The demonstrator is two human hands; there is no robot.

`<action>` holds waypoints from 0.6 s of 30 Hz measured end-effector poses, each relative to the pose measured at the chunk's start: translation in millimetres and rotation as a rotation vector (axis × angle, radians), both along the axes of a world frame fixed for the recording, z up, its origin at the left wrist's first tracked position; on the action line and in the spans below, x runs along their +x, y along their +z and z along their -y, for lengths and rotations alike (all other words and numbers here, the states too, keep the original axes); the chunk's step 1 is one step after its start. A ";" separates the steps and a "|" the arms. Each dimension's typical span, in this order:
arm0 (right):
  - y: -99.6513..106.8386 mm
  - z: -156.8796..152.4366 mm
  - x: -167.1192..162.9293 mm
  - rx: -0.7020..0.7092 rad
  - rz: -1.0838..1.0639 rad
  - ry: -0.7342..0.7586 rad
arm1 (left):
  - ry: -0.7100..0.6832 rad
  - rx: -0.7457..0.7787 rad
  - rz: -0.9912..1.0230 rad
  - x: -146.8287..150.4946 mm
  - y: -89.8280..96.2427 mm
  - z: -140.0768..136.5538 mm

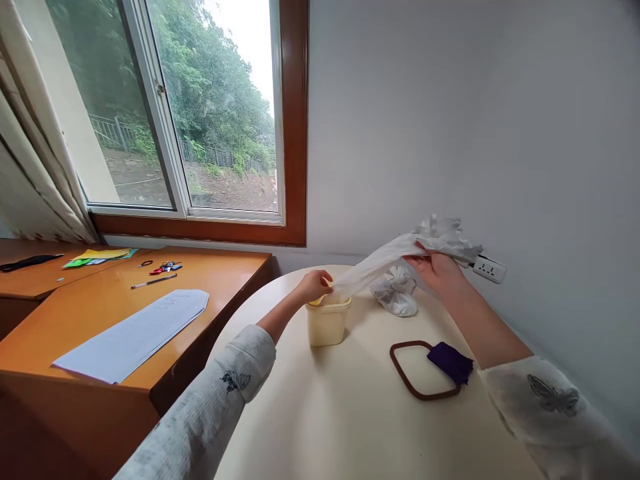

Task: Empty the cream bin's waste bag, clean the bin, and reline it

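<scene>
A thin white plastic bag (377,260) stretches between my two hands, above the round table. My left hand (315,287) pinches its lower end at the rim of a small cream-yellow bin (327,325), which stands upright. Farther right and higher, my right hand (433,265) grips the bag's other end, where it bunches up near the wall. Behind the stretched bag sits a knotted plastic bag (397,297). Nearer me lies a brown rounded frame (407,377) with a dark purple cloth (451,362) over its right side.
The round cream table (320,427) adjoins the wall, with a white power socket (489,269) at right. An orange desk (125,327) at left bears white paper sheets (145,333), a pen (153,281), scissors (165,268) and coloured papers (100,256).
</scene>
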State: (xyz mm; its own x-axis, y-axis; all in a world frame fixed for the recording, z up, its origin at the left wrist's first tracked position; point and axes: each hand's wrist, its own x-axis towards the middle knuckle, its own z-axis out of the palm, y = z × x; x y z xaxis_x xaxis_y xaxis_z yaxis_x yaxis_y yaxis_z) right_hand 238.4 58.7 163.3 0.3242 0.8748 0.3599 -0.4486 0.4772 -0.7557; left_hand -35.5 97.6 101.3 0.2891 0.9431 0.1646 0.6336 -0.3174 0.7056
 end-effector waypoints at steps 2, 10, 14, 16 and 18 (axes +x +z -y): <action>7.4 -3.3 -12.2 -0.120 0.081 0.009 | 0.037 0.040 -0.052 0.4 -0.5 0.2; 13.6 -21.3 -73.7 -0.244 0.454 0.171 | 0.099 0.014 -0.058 -23.2 8.8 4.2; -0.6 -22.9 -96.4 -0.232 0.515 0.250 | 0.094 -0.017 0.074 -32.3 6.7 4.0; -7.8 -22.8 -104.4 -0.226 0.531 0.287 | 0.079 -0.037 0.172 -34.1 11.4 4.8; -12.5 -23.2 -111.3 -0.211 0.543 0.325 | 0.049 -0.061 0.281 -35.0 22.6 7.6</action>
